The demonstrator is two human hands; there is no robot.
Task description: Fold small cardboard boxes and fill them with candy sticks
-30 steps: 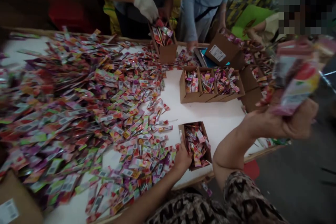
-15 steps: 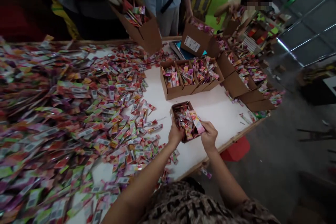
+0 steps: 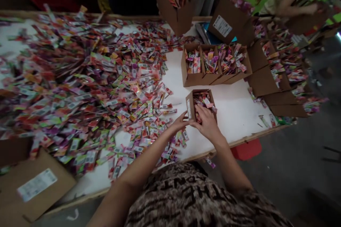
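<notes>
Though earlier round one packet, right hand (image 3: 207, 122) now spread over packets (image 3: 203, 98) in box (image 3: 189, 105); left hand (image 3: 181, 123) spread alongside

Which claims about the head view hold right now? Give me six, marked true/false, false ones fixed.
1. The right hand is over the packets in a small box. True.
2. Both hands are inside that box. False: the left hand is outside, by its left side.
3. Four filled boxes stand in a row beyond it. True.
4. The big heap of packets is right of that row. False: the loose heap lies to its left.
5. The large carton at lower left carries a white label. True.
6. The wearer's hands are gloved. False: both are bare.
</notes>
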